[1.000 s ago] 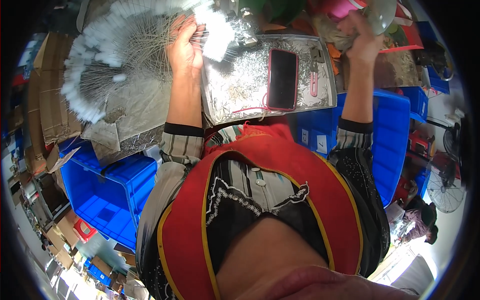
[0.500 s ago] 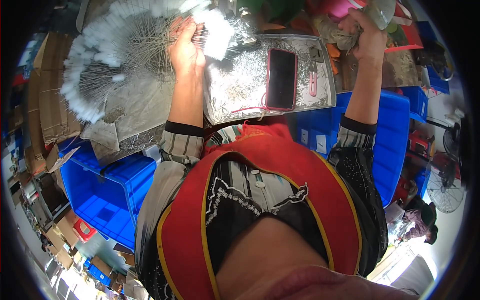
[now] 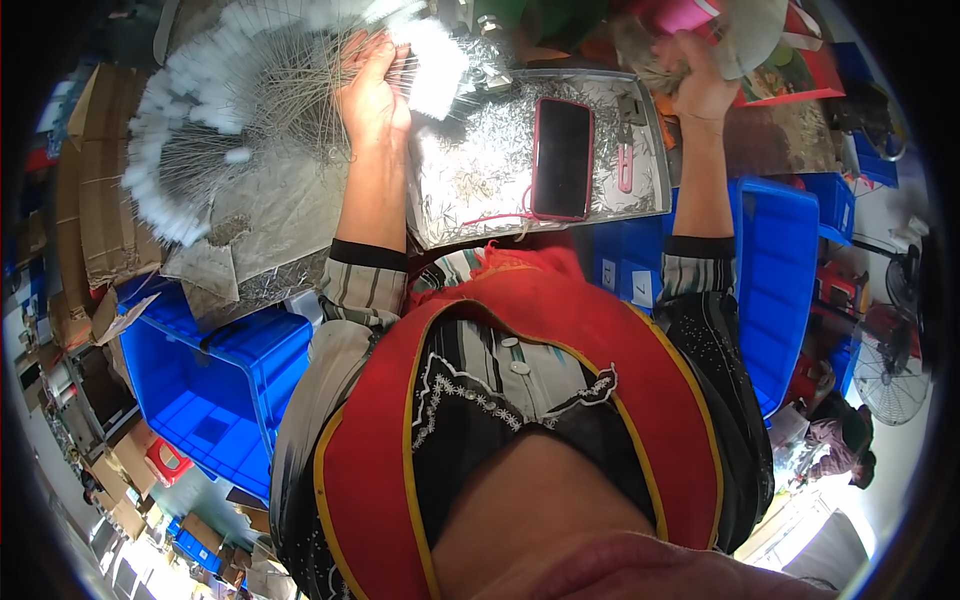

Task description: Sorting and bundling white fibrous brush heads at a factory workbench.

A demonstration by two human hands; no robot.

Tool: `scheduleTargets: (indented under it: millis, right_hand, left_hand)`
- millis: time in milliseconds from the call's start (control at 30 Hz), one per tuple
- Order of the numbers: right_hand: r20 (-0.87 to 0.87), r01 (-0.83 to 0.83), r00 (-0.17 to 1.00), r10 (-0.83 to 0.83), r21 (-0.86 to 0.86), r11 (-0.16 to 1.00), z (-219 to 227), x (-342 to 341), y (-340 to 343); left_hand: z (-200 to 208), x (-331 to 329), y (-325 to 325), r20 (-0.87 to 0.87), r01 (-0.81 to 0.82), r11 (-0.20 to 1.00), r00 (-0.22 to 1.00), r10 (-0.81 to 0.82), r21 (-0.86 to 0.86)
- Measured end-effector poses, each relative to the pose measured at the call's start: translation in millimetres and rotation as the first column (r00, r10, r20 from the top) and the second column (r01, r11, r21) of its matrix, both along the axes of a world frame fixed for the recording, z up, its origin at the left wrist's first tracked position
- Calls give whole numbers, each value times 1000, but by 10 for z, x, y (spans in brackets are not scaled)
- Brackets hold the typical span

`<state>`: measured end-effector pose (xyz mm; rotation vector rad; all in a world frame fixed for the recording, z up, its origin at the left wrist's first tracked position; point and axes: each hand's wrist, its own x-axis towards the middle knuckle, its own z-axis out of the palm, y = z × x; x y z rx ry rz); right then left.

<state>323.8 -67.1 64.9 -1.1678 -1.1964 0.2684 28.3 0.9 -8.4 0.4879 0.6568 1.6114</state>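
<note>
L hand [image 3: 375,105] is up top, L of centre, fingers curled round a bunch of white-tipped wires [image 3: 290,100]; the wires fan out over the L side of the work surface, most white ends outward, partly above a greyish sheet [image 3: 290,205]. R hand [image 3: 705,90] is at top R, fingers bent & a bit blurred, just below a pink item [image 3: 683,12]; can't tell if they're gripping anything. Btwn the forearms sits a shallow white tray [image 3: 657,150] w/ lots of tiny metal bits [image 3: 480,150], a dark-screened phone [image 3: 562,160] in a pinkish case & a pink-handled tool [image 3: 626,165] just R of it. Blue bin [image 3: 780,280] beside R forearm, red apron [image 3: 370,480] on the person
</note>
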Motion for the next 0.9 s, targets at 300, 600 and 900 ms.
scheduleTargets:
  millis: [300, 600, 900]
  right_hand:
    - [-135, -8, 990, -36, -311, 950, 628, -120, -81]
    - [-298, -60, 954, -18, -252, 966, 600, -192, -98]
    - [-359, -142, 933, 34, -278, 950, 577, -39, -61]
  left_hand:
    - [-107, -94, -11, 18, 60, 998, 998, -61, 34]
    - [-62, -83, -6, -26, 112, 993, 993, -113, -21]
    - [-56, -41, -2, 61, 59, 998, 996, -58, -13]
